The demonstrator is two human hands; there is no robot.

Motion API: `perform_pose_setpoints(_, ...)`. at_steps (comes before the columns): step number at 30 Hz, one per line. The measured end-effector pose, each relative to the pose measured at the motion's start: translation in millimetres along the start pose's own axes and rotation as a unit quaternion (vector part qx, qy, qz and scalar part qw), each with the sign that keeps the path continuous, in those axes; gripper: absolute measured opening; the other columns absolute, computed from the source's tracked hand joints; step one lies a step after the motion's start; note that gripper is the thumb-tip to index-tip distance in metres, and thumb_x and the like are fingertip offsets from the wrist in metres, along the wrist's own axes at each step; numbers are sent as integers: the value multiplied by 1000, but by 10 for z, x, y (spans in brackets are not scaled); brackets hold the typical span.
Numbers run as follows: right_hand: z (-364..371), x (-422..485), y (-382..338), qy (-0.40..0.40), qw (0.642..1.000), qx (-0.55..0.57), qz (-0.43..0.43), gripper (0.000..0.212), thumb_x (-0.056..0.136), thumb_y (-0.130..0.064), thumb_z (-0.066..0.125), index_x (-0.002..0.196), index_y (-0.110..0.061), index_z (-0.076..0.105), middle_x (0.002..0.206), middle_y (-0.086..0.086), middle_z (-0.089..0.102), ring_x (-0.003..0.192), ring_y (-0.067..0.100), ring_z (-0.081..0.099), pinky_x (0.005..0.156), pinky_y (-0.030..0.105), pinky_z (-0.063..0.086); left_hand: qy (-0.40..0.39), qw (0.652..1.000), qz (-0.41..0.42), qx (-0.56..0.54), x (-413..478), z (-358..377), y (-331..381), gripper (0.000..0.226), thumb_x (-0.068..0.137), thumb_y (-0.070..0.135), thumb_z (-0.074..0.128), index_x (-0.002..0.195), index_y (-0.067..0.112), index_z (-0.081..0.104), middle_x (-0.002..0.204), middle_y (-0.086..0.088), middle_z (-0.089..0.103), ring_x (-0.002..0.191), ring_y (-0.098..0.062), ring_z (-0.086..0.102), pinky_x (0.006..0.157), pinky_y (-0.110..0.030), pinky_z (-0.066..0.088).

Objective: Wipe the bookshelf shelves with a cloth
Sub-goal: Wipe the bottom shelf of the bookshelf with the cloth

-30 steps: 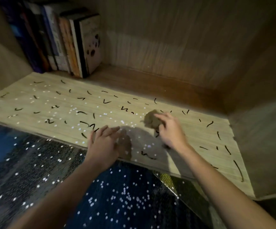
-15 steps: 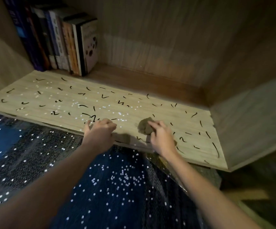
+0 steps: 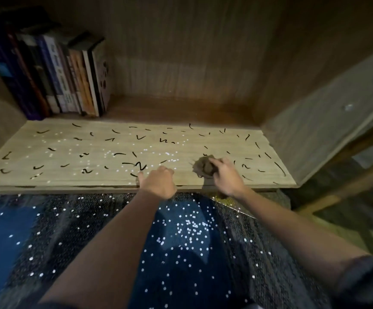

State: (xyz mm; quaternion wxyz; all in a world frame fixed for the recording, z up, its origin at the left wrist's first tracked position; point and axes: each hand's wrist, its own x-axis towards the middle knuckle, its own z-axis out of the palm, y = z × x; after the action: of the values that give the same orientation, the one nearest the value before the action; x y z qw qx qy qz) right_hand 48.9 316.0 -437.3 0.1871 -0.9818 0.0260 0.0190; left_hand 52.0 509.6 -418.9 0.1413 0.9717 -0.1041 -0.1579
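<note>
My right hand (image 3: 225, 178) grips the cloth (image 3: 204, 167). The fingers are curled over the top of it, and it is bunched into a small brown wad. Hand and wad press down on the shelf (image 3: 214, 139) close to its front edge, right of the middle.

My left hand (image 3: 158, 181) lies just beside the right one, apart from the cloth. Its fingers are curled into a loose fist with the knuckles resting on the front edge of the shelf, the thumb sticks out to the left, and it holds nothing that shows. Both forearms reach in from below. A dark sleeve (image 3: 364, 279) covers the right arm near the elbow.

The shelf is a pale wood-grain board. Short curved black marks (image 3: 139, 166) are scattered over its whole width, on both sides of the hands. Small white specks (image 3: 114, 153) lie thickest left of the middle. Behind the pale strip the shelf floor is darker brown.

A row of books (image 3: 69, 81) stands upright at the left rear corner, spines outward and leaning slightly to the left. The wooden back panel (image 3: 181, 52) closes the compartment behind, and a side panel (image 3: 315, 130) closes it on the right.

Below the front edge lies a dark blue fabric (image 3: 181, 241) dotted with white spots, under both arms.
</note>
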Motion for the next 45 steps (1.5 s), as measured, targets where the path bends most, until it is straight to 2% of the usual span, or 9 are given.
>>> perform_pose_setpoints(5, 313, -597, -398, -101, 992, 23, -77, 60, 87, 4, 44, 142, -20, 37, 137, -2, 39, 133, 18, 30, 113, 31, 26, -30, 999, 11, 1, -131, 74, -74, 53, 91, 13, 46, 142, 16, 35, 150, -2, 30, 138, -19, 25, 113, -54, 2)
perform_pose_setpoints(9, 237, -588, -387, -40, 994, 9, -100, 59, 88, 2, 45, 140, -22, 37, 139, -4, 39, 127, 14, 38, 110, 32, 33, -28, 999, 12, 18, -112, 151, -154, 55, 91, 15, 48, 144, 15, 31, 153, -2, 24, 142, -19, 16, 113, -54, 1)
perform_pose_setpoints(13, 167, -362, -224, 54, 997, 44, -22, 57, 89, -1, 48, 141, -21, 36, 139, -2, 35, 126, 15, 39, 109, 36, 36, -8, 1000, 15, 21, -66, 201, -172, 62, 92, 18, 49, 148, 18, 22, 157, -1, 12, 145, -19, 6, 114, -54, -2)
perform_pose_setpoints(16, 298, -440, -200, -33, 997, -17, -68, 57, 88, -1, 49, 139, -23, 39, 139, -8, 35, 131, 13, 32, 109, 32, 36, 8, 999, 5, 33, -35, 242, -232, 63, 92, 17, 48, 149, 19, 19, 157, 0, 12, 145, -17, 6, 115, -53, -3)
perform_pose_setpoints(21, 365, -385, -242, 51, 991, 58, -109, 53, 88, -1, 51, 135, -25, 45, 138, -10, 41, 128, 10, 35, 114, 25, 22, 28, 999, 9, 42, 13, 317, -303, 62, 88, 8, 48, 145, 19, 28, 154, 1, 20, 144, -15, 9, 114, -52, -4)
perform_pose_setpoints(29, 284, -52, -320, -25, 989, 5, -143, 50, 88, -1, 51, 133, -23, 47, 131, -11, 46, 122, 9, 37, 111, 23, 24, 42, 999, 9, 6, 164, 209, -370, 39, 92, 17, 46, 129, 29, 51, 139, 7, 43, 136, -13, 29, 114, -49, -1)
perform_pose_setpoints(36, -16, 739, -323, 33, 991, 90, -96, 49, 88, -1, 50, 133, -22, 48, 123, -8, 46, 118, 11, 35, 106, 26, 27, 72, 997, -4, -18, 736, -45, -291, 44, 92, 19, 48, 136, 25, 45, 145, 4, 37, 134, -18, 32, 113, -48, 8)
perform_pose_setpoints(42, -15, 1766, -145, 47, 998, -19, -21, 48, 90, -1, 43, 135, -19, 47, 137, 11, 41, 124, 33, 34, 105, 38, 31, 12, 996, -74, 38, 1304, -220, -340, 66, 86, 55, 51, 139, 17, 37, 150, -6, 28, 136, -28, 26, 111, -56, 12)
perform_pose_setpoints(45, 98, 1967, -225, 38, 999, -17, -1, 47, 90, -4, 45, 133, -20, 48, 135, 10, 42, 121, 33, 36, 102, 38, 33, -5, 993, -94, 71, 1377, -189, -449, 57, 91, 48, 46, 140, 20, 36, 151, -4, 26, 140, -24, 19, 111, -59, 6)
